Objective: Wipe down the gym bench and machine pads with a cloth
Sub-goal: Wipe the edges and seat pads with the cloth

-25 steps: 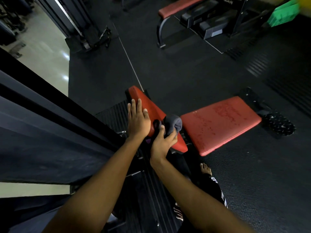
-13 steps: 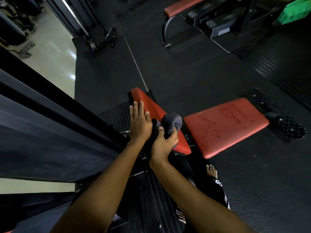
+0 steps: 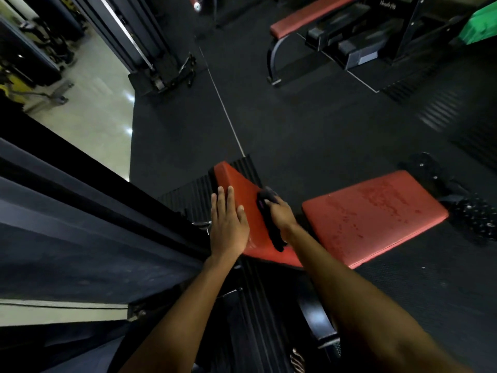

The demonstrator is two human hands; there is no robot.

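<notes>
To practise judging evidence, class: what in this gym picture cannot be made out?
Head view:
- Right hand: fingertips hidden in the dark crumpled cloth it grips.
- Tilted red padded backrest: part covered by left hand and cloth.
- Bright green object: cut by right edge, blurred.
- White lettering on black machine frame: too small.

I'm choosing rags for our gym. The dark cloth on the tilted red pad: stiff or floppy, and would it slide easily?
Probably floppy: the cloth bunches under the right hand and a limp tail trails below it. Likely light, held by one hand alone. It should slide readily on the red pad, whose surface looks smooth.
</notes>
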